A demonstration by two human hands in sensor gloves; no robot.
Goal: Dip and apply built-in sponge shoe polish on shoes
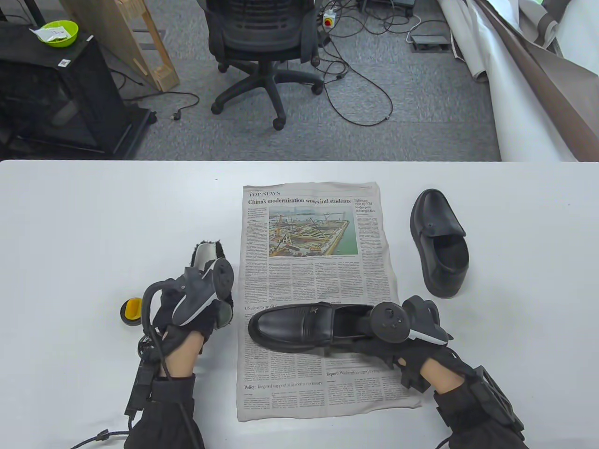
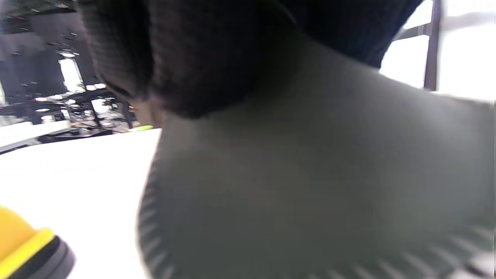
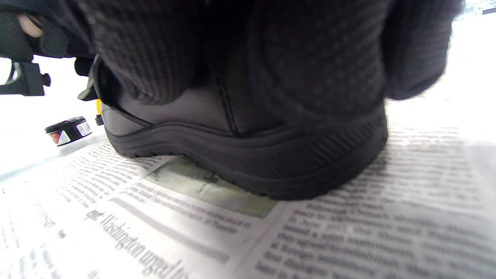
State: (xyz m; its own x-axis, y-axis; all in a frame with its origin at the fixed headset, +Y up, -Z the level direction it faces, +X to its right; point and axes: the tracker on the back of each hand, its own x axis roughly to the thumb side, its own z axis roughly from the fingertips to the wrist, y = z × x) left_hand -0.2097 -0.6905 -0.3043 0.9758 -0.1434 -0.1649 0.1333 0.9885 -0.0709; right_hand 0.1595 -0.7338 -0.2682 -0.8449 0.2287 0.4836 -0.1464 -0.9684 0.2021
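Gripping the heel of the shoe point(image 1: 299, 327) on the newspaper point(image 1: 313, 262), my right hand point(image 1: 398, 346) may let it skid if my left hand point(image 1: 196, 304), clutching the sponge point(image 1: 206, 252), presses hard.

Black loafer point(image 1: 299, 329) upright on newspaper point(image 1: 318, 262); second shoe point(image 1: 440, 243) beside.

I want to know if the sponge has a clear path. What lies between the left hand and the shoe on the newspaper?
In the table view, only the newspaper's left edge and a strip of bare table separate the left hand from the shoe.
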